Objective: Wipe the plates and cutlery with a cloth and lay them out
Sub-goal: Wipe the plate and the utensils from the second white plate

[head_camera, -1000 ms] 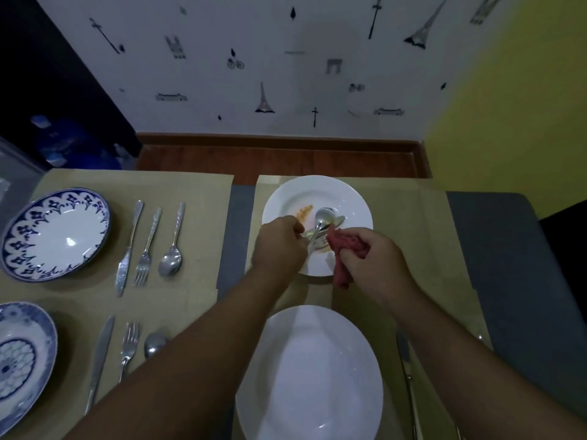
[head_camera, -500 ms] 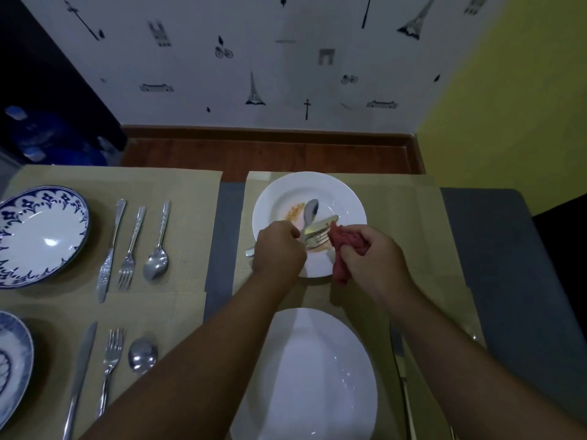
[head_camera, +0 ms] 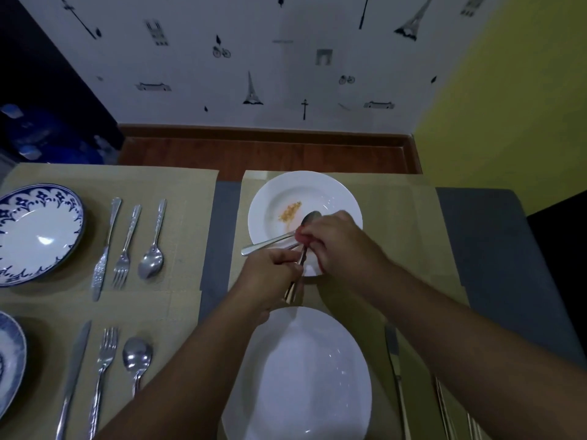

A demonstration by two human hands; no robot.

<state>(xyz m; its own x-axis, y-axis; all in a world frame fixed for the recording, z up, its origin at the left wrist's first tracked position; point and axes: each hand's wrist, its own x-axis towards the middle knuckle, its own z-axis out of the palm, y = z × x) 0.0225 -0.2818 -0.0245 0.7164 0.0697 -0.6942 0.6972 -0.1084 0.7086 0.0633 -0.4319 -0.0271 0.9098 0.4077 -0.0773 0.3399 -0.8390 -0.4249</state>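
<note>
Gripping a utensil (head_camera: 301, 260) by its handle, the left hand (head_camera: 270, 274) sits at the near rim of the stained plate (head_camera: 273, 198) in mid-frame, fingers clenched round the metal. Whether it is a fork or a knife I cannot tell. The right hand (head_camera: 336, 239) is just above it, fingers pinching the red cloth (head_camera: 300, 238) against the utensil's shaft. It hides most of the cloth and the plate's right side. A spoon (head_camera: 270, 242) lies across that plate with its bowl by the right hand, beside an orange smear (head_camera: 290, 211). Lower in the frame lies a white plate (head_camera: 301, 376), partly covered by both forearms, with a knife (head_camera: 394, 360) at its right. On tan mats (head_camera: 190, 192) at the left lie a blue plate (head_camera: 38, 230) with the upper set (head_camera: 127, 246) of knife, fork and spoon. A second blue plate (head_camera: 9, 360) lies below it with the lower set (head_camera: 101, 379). Grey desk (head_camera: 492, 249) shows at the right.

Half a second ago the cloth hung from the right hand beside the plate and the cutlery lay across it. Now that hand has come over the plate, the cloth is bunched on the utensil, and the handle points down the frame.

Four plates, three knives, two forks, three spoons, one unidentified utensil, one cloth.
</note>
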